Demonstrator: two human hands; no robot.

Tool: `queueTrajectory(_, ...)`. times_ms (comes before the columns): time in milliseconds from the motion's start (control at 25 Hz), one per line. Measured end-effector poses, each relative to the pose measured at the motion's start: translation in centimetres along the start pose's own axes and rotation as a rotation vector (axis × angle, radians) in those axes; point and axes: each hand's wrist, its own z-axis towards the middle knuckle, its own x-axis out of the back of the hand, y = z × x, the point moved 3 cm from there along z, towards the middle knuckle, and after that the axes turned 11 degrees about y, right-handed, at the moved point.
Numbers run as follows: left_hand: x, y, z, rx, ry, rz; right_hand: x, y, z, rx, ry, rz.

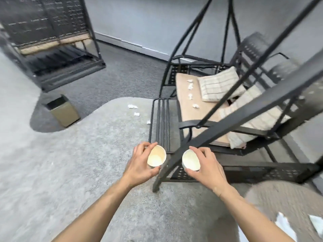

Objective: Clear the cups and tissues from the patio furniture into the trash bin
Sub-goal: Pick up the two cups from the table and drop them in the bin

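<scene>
Each hand grips one paper cup by its rim and wall: left hand (139, 163) clamped on the left cup (156, 158), right hand (207, 165) clamped on the right cup (191, 160), both mouths up. The trash bin (63, 110) stands far and to the left on the floor, nearer the left hand. Tissues (190, 86) remain on the swing seat (188, 109).

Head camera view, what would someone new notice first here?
Two hands low in the middle, each gripping an empty paper cup: the left hand holds one cup, the right hand the other cup. Behind them, crumpled tissues dot the swing seat cushion, and the trash bin stands far left.
</scene>
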Motion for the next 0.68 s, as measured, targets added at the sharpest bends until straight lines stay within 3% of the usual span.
queueTrajectory(320,15.3,-16.5,-5.1,0.313,0.292,0.125,-11.2,-20.1,8.2,0.311,-0.164,0.074)
queueTrajectory(680,24.0,-27.4,-4.6,0.579,0.456,0.206,-19.4,-30.6,17.2,0.475,-0.223,0.142)
